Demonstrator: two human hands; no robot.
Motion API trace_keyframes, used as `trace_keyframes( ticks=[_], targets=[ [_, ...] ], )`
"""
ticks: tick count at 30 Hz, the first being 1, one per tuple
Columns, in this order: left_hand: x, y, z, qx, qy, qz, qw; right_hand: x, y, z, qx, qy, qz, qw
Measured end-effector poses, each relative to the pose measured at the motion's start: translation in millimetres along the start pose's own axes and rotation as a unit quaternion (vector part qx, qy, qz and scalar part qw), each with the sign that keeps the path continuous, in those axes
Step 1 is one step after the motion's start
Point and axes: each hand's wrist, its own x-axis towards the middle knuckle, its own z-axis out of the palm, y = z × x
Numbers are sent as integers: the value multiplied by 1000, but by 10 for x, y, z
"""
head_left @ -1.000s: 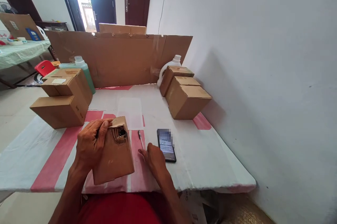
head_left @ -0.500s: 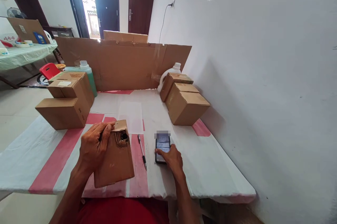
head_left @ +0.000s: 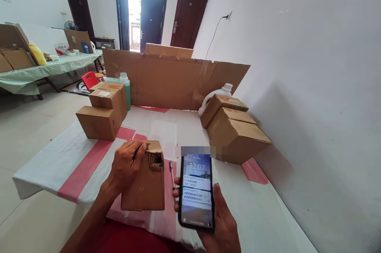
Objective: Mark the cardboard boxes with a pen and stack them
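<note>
My left hand (head_left: pixel 126 163) grips the top edge of a small brown cardboard box (head_left: pixel 144 193), fingers closed over its upper left corner. A ragged hole is torn near the box's top right, with dark space inside. In my right hand (head_left: pixel 223 221) a smartphone (head_left: pixel 196 193) is held up toward me, its lit lock screen reading 12:07. My fingers wrap behind it, their tips showing at its left side. Between box and phone lies a black and clear pen (head_left: pixel 171 171), partly hidden by my right fingertips.
Stacked cardboard boxes (head_left: pixel 99 122) and a green bottle (head_left: pixel 126 90) stand at left on the cloth-covered table (head_left: pixel 44 165). More boxes (head_left: pixel 238 130) and a white jug (head_left: pixel 220 92) are at right, near the wall. A cardboard panel (head_left: pixel 169 82) spans the back.
My right hand has raised the phone off the table and brought it closer. My left hand still holds the box. The view has swung to the left.
</note>
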Motion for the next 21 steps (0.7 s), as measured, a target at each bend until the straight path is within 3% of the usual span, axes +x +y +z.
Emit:
trace_keyframes(
  ticks=[4, 9, 14, 21],
  targets=[
    [-18, 12, 4, 3, 3, -1, 1000, 19, 258, 376, 53, -108, 112, 986],
    [-31, 12, 5, 2, 9, 16, 1000, 113, 570, 535, 83, -147, 190, 967],
    [-60, 15, 10, 14, 5, 36, 999, 125, 546, 521, 72, -175, 215, 958],
    [-71, 39, 12, -8, 9, 19, 1000, 22, 448, 490, 48, -115, 165, 978]
  ],
)
